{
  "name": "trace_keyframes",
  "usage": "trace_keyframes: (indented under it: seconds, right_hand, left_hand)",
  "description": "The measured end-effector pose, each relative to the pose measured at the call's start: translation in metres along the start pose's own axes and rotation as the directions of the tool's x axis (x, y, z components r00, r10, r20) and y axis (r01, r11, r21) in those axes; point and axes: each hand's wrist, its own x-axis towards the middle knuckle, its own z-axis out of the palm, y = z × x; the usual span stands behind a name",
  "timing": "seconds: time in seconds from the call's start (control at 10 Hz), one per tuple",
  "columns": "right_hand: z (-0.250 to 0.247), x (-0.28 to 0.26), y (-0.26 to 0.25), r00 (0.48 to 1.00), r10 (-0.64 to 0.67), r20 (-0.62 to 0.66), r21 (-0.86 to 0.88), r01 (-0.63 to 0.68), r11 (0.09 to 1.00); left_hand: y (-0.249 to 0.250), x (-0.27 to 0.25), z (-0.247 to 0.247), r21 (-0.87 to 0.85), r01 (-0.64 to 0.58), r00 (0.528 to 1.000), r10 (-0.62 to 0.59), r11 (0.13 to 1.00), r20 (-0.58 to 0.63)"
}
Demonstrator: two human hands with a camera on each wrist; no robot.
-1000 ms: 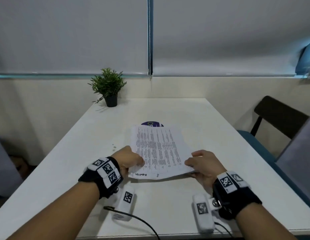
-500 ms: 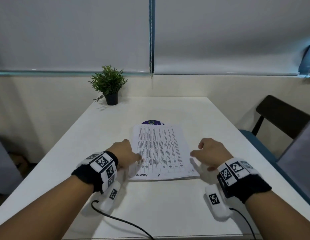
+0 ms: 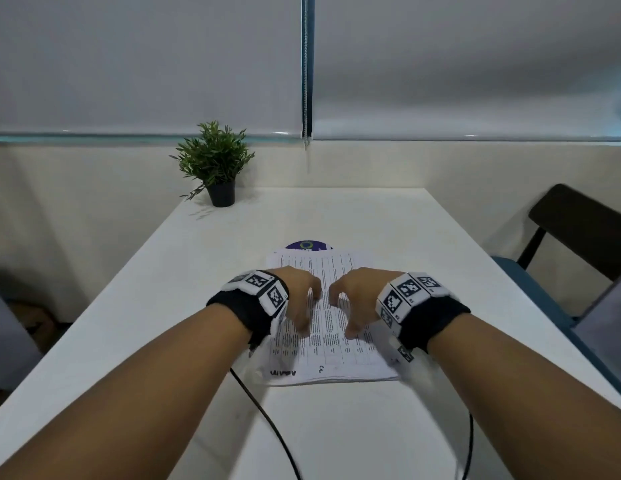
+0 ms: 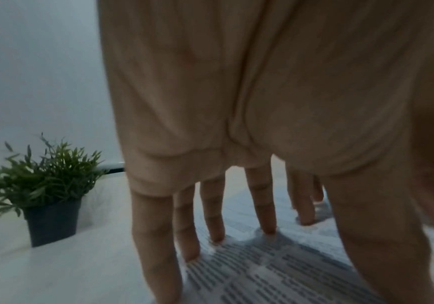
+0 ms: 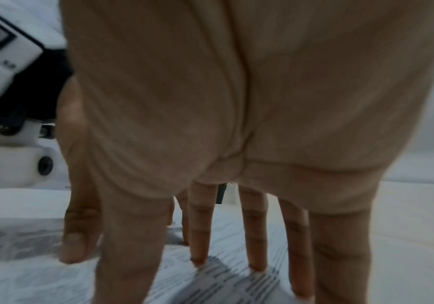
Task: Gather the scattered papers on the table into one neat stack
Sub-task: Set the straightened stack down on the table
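Note:
A stack of printed papers point(image 3: 331, 355) lies flat near the middle of the white table point(image 3: 388, 223). My left hand point(image 3: 304, 299) and right hand point(image 3: 347, 303) are side by side on top of it, palms down. Both hands have straight, spread fingers whose tips press on the top sheet. In the left wrist view the left fingertips point(image 4: 217, 236) touch the printed sheet point(image 4: 275, 273). In the right wrist view the right fingertips point(image 5: 256, 265) touch the sheet point(image 5: 226, 281) too. Neither hand grips anything.
A small potted plant point(image 3: 215, 164) stands at the table's far left corner. A purple round disc point(image 3: 307, 244) peeks out beyond the papers' far edge. A dark chair point(image 3: 579, 230) stands at the right. Black cables point(image 3: 267, 417) trail over the near table.
Both hands left the stack's side edges and came together on top of the papers. The stack now lies flat and square on the table.

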Motion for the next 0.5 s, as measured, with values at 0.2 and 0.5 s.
trace_keyframes:
  seconds: [0.2,0.5]
  right_hand:
    - [0.007,0.018,0.006,1.000,0.006,-0.016,0.004,-0.006,1.000]
    - [0.011,-0.002,-0.007,0.994,0.039,-0.101,-0.056,-0.045,0.997]
  left_hand:
    - [0.002,0.011,0.004,0.052,0.020,0.999,-0.022,0.998,0.046]
    - [0.014,-0.016,0.026,-0.010,0.053,0.997,-0.053,0.999,-0.062]
